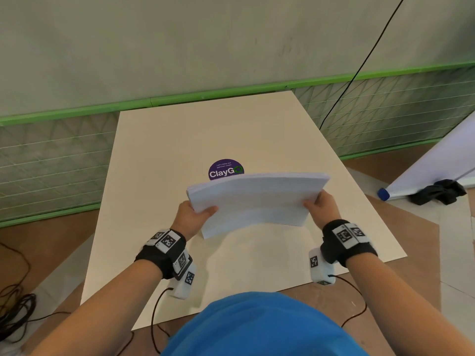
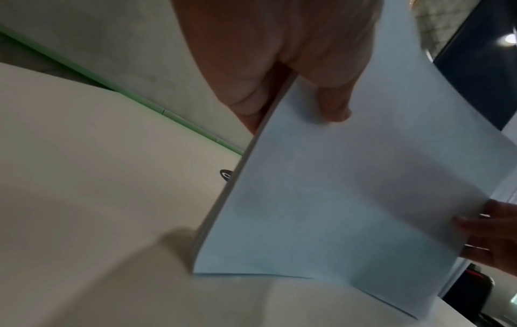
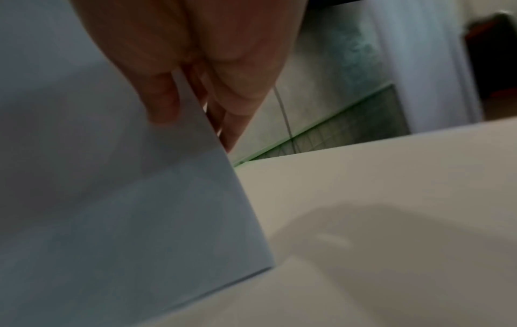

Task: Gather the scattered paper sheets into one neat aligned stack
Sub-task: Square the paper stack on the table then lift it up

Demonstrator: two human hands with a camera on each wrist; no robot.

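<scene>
A thick stack of white paper sheets (image 1: 257,199) stands tilted on its lower edge on the cream table (image 1: 159,155), bowed slightly in the middle. My left hand (image 1: 195,214) grips its left side, thumb on the near face. My right hand (image 1: 321,205) grips the right side the same way. In the left wrist view the stack (image 2: 335,199) shows its near face and layered left edge, with my left hand (image 2: 293,73) at the top and my right hand (image 2: 486,232) at the far side. In the right wrist view my right hand (image 3: 196,73) pinches the stack (image 3: 112,210).
A round purple ClayGo sticker (image 1: 224,168) lies on the table just behind the stack. A green-framed partition (image 1: 205,95) runs past the far edge. A rolled white sheet with a blue cap (image 1: 383,194) and dark cloth (image 1: 438,191) lie on the floor to the right. Cables (image 1: 15,299) lie left.
</scene>
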